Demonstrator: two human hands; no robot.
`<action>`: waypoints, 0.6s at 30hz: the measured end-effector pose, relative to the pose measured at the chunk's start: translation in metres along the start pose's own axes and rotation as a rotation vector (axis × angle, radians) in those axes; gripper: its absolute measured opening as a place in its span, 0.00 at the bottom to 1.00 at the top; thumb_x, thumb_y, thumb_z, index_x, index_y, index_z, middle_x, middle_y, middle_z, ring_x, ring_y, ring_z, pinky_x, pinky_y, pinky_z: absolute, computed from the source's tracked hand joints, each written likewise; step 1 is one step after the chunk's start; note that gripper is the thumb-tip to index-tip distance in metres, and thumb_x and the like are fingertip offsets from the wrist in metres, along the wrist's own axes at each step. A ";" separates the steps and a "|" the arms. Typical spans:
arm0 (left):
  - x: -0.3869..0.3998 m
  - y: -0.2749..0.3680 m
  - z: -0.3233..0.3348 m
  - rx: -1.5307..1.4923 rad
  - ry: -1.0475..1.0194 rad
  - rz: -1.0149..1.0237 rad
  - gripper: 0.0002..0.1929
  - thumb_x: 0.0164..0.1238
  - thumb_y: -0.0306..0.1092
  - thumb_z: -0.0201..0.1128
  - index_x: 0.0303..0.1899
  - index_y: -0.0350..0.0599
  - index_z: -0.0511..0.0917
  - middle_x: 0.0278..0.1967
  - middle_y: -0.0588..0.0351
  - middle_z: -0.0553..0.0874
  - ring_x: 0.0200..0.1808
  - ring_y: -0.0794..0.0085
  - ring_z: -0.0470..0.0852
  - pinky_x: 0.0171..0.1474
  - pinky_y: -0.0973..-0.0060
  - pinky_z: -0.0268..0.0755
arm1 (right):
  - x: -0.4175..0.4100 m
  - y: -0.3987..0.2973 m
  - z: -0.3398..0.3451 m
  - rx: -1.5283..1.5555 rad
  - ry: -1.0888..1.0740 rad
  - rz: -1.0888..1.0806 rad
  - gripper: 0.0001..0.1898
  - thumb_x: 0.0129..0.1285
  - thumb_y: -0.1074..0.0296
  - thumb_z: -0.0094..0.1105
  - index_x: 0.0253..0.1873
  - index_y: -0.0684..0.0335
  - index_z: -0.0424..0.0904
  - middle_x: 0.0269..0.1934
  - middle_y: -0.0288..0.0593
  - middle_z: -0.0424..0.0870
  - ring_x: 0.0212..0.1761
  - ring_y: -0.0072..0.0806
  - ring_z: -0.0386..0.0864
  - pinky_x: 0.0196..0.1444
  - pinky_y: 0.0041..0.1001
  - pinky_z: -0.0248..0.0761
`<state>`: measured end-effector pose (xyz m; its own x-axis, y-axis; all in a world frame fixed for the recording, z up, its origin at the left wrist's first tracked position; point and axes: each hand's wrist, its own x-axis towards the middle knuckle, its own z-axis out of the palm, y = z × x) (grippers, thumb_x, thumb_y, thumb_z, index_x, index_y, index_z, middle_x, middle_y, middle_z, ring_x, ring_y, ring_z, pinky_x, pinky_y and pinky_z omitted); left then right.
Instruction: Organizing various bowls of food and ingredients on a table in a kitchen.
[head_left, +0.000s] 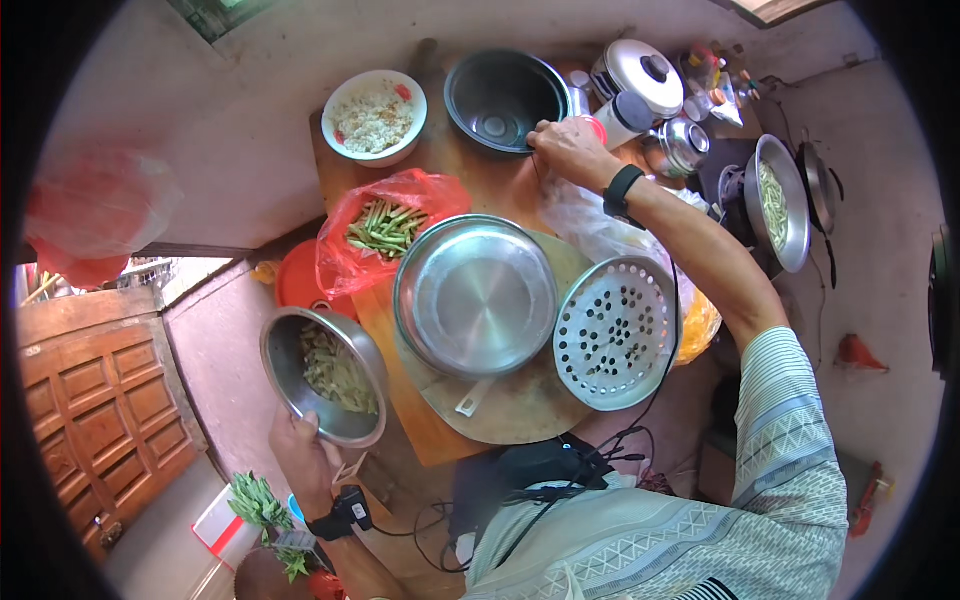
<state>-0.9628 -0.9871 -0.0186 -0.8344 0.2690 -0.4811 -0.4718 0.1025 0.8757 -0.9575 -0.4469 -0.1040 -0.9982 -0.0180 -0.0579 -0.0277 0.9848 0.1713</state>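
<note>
My left hand (304, 442) grips the rim of a stainless steel bowl (281, 375), thumb over the edge. Pale sliced vegetables (337, 371) lie in this tilted bowl, left of the table. My right hand (574, 150) reaches to the back of the table, its fingers closed at the near rim of a deep dark bowl (502, 97) with nothing visible inside. Directly before me a wide metal pan or basin (480, 296) sits on a round wooden board (517, 420). Leaning at its right is a perforated metal steamer tray (619, 334).
Cut green beans (386, 229) fill a red plastic bag (341, 262). Behind it stands a bowl of rice (375, 120). Jars (630, 120) and a lidded pot (634, 67) crowd the back right. Right of the table, a metal pan (776, 202) holds pale strips. Cables hang by my waist.
</note>
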 end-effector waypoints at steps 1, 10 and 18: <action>0.007 0.005 0.003 0.009 0.009 0.014 0.18 0.74 0.31 0.59 0.60 0.32 0.74 0.35 0.54 0.86 0.13 0.81 0.74 0.13 0.85 0.65 | 0.000 -0.003 0.000 -0.013 0.009 -0.004 0.09 0.61 0.72 0.60 0.44 0.59 0.86 0.39 0.44 0.85 0.38 0.41 0.88 0.37 0.41 0.78; 0.067 0.056 0.042 0.071 -0.151 0.080 0.17 0.74 0.29 0.57 0.59 0.31 0.74 0.32 0.55 0.84 0.15 0.80 0.75 0.17 0.84 0.68 | -0.012 -0.009 -0.030 0.148 0.140 -0.029 0.08 0.56 0.75 0.62 0.42 0.62 0.83 0.36 0.45 0.86 0.36 0.43 0.87 0.36 0.41 0.76; 0.119 0.081 0.088 0.178 -0.344 0.150 0.16 0.75 0.30 0.57 0.58 0.32 0.75 0.29 0.59 0.82 0.14 0.82 0.74 0.17 0.84 0.68 | -0.055 -0.003 -0.093 0.222 0.395 -0.024 0.06 0.56 0.75 0.64 0.39 0.63 0.81 0.33 0.44 0.87 0.31 0.41 0.87 0.31 0.36 0.78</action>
<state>-1.0755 -0.8623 -0.0009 -0.7320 0.5950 -0.3318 -0.2704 0.1933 0.9431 -0.9074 -0.4653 -0.0102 -0.9426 -0.0633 0.3279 -0.0819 0.9957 -0.0431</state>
